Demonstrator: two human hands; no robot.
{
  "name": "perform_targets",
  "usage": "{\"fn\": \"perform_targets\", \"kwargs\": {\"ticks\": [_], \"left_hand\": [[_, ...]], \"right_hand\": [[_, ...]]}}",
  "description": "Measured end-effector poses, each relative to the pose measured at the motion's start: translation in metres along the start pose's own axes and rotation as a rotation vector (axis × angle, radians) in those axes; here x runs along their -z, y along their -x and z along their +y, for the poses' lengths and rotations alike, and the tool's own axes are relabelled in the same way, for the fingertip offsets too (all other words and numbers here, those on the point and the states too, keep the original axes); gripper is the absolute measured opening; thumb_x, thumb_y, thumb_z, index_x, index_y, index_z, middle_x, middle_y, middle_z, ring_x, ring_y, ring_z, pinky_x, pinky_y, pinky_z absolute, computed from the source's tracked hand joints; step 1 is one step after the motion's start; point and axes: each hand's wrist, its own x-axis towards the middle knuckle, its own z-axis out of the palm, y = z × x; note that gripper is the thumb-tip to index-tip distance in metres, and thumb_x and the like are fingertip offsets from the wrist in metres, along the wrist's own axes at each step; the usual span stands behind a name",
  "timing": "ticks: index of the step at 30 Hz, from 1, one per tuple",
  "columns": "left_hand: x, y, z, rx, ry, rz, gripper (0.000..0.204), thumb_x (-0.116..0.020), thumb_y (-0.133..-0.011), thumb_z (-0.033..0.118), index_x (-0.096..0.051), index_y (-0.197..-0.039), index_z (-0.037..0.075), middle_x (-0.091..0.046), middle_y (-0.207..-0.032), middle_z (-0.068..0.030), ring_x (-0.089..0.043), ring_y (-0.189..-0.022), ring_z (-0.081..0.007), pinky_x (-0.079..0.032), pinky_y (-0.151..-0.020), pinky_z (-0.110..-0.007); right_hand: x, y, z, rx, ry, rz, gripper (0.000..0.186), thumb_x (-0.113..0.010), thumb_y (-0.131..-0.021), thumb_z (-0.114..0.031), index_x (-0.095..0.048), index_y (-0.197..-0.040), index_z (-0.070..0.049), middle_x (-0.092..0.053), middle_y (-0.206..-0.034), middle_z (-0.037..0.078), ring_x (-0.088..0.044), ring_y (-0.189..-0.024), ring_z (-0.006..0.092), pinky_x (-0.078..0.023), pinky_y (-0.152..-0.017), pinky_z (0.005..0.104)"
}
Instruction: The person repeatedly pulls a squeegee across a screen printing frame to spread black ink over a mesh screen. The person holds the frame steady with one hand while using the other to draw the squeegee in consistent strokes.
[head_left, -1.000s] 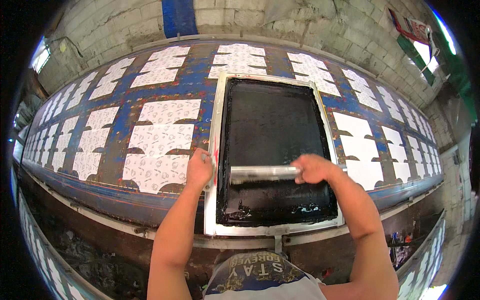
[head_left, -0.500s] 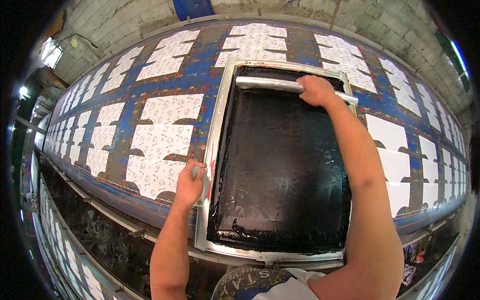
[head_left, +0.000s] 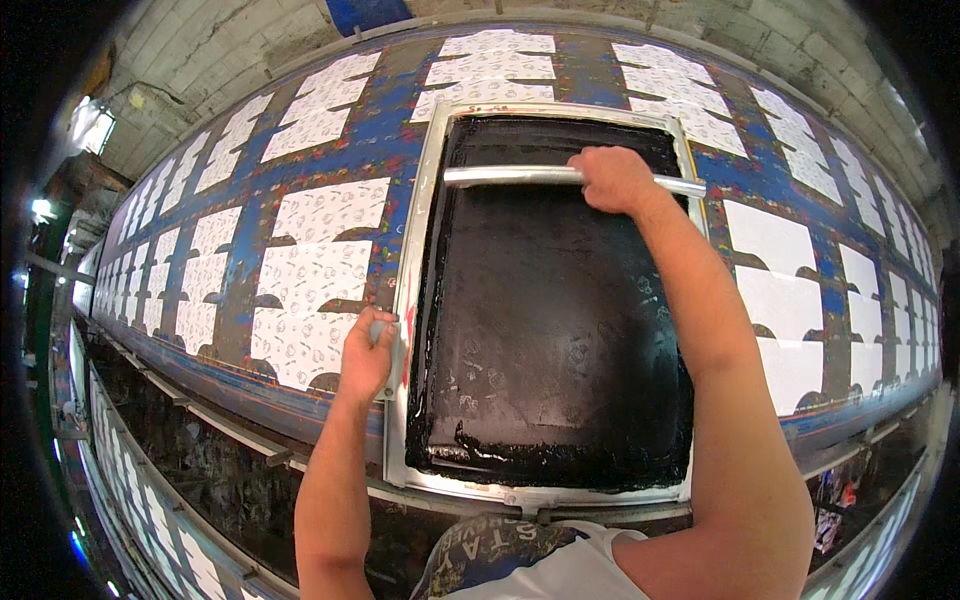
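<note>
A metal-framed printing screen [head_left: 398, 420], its mesh [head_left: 550, 310] coated in black ink, lies on a long table. My right hand [head_left: 610, 178] is closed round a silver squeegee bar [head_left: 500, 175] that spans the screen near its far end. My left hand [head_left: 367, 355] is closed on a pale metal grip [head_left: 392, 350] at the left side of the frame. Beside the screen lie printed white cut fabric panels [head_left: 310, 300] on the left and plain white ones [head_left: 775, 360] on the right.
The paint-spattered blue table [head_left: 385, 130] curves across the view, with further rows of panels [head_left: 490, 60] toward the back. A block wall [head_left: 210, 50] with blue cloth [head_left: 365, 14] stands behind. Metal rails [head_left: 280, 458] run along the near edge, and another panel-covered table [head_left: 150, 500] shows at lower left.
My right hand has carried the bar from the screen's near half to its far end, and it sits near there since half a second ago. My left hand stays at the frame; the view has shifted.
</note>
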Motion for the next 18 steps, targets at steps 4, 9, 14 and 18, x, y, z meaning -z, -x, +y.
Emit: {"fn": "perform_targets", "kwargs": {"ticks": [4,9,14,18], "left_hand": [[0.001,-0.004,-0.005,0.004,-0.070,0.013,0.006,-0.066,-0.109,0.008,-0.068,-0.115,0.007,-0.073,-0.089,-0.0115,-0.069,-0.085,-0.0183,-0.056,-0.078,-0.038],[0.002,-0.004,-0.013,-0.174,-0.206,0.066,0.010,-0.069,-0.108,0.012,-0.070,-0.116,0.007,-0.076,-0.108,-0.0206,-0.073,-0.107,-0.0309,-0.055,-0.096,-0.043],[0.002,-0.006,-0.016,-0.213,-0.184,0.082,0.010,-0.068,-0.106,0.013,-0.070,-0.113,0.008,-0.078,-0.106,-0.0254,-0.075,-0.107,-0.0449,-0.056,-0.096,-0.048],[0.000,-0.010,-0.019,-0.186,-0.177,0.080,0.013,-0.068,-0.105,0.016,-0.071,-0.115,0.008,-0.078,-0.107,-0.0269,-0.075,-0.107,-0.0462,-0.057,-0.095,-0.050]], "right_hand": [[0.003,0.053,-0.031,0.059,-0.040,0.002,0.028,-0.071,-0.083,-0.012,-0.078,-0.110,-0.010,-0.077,-0.110,0.017,-0.077,-0.107,0.0399,-0.063,-0.092,0.0536],[0.008,0.134,-0.089,0.051,-0.037,-0.009,0.025,-0.073,-0.083,-0.010,-0.078,-0.108,-0.011,-0.076,-0.110,0.016,-0.077,-0.106,0.0380,-0.063,-0.091,0.0518],[0.018,0.217,-0.155,0.007,-0.053,-0.040,0.033,-0.075,-0.081,-0.007,-0.079,-0.113,-0.012,-0.076,-0.111,0.014,-0.077,-0.108,0.0360,-0.063,-0.093,0.0502],[0.023,0.279,-0.205,-0.025,-0.067,-0.053,0.043,-0.076,-0.081,-0.006,-0.079,-0.122,-0.014,-0.075,-0.112,0.013,-0.076,-0.111,0.0343,-0.062,-0.094,0.0484]]}}
